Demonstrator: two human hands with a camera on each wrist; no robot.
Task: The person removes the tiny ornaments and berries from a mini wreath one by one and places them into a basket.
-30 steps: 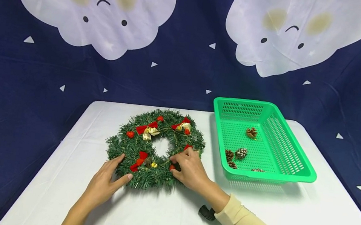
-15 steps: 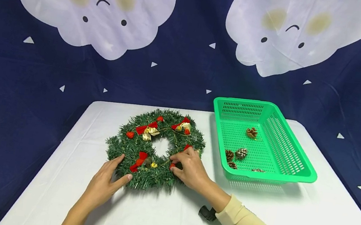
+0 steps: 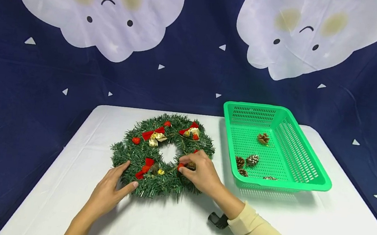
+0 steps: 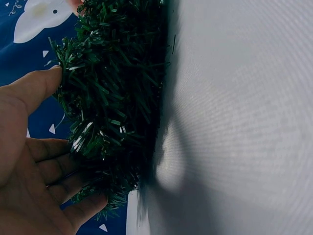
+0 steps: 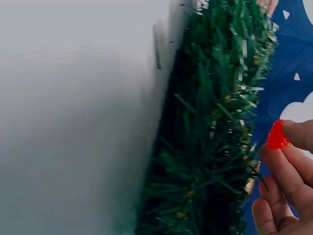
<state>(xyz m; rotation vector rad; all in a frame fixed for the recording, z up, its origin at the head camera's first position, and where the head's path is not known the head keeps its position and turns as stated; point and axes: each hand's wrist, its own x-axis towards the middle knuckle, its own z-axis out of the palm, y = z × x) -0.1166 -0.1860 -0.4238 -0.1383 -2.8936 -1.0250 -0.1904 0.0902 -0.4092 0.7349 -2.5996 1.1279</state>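
Observation:
A green tinsel wreath [image 3: 156,186] lies on the table, dressed with red bows [image 3: 145,168], gold bows [image 3: 157,137] and small red strawberry ornaments [image 3: 135,140]. At its front right, my right hand [image 3: 201,171] pinches a red strawberry ornament [image 5: 278,135] between thumb and fingertip, just above the tinsel in the right wrist view. My left hand [image 3: 107,188] rests against the wreath's front-left edge, thumb and fingers spread; the left wrist view shows the thumb [image 4: 44,83] and the fairly straight fingers touching the green tips. A red bow and a brownish pinecone partly show behind the right hand.
To the right stands a green plastic basket [image 3: 311,187] with several pinecones [image 3: 252,160] inside. Black wrist-mount pieces [image 3: 218,220] show below the right wrist and at the bottom left. A dark blue cloth with clouds hangs behind the white table [image 3: 166,229].
My right hand has shifted slightly up and right, and the red strawberry ornament now shows between its fingertips, raised from its earlier spot. My left hand stays in place.

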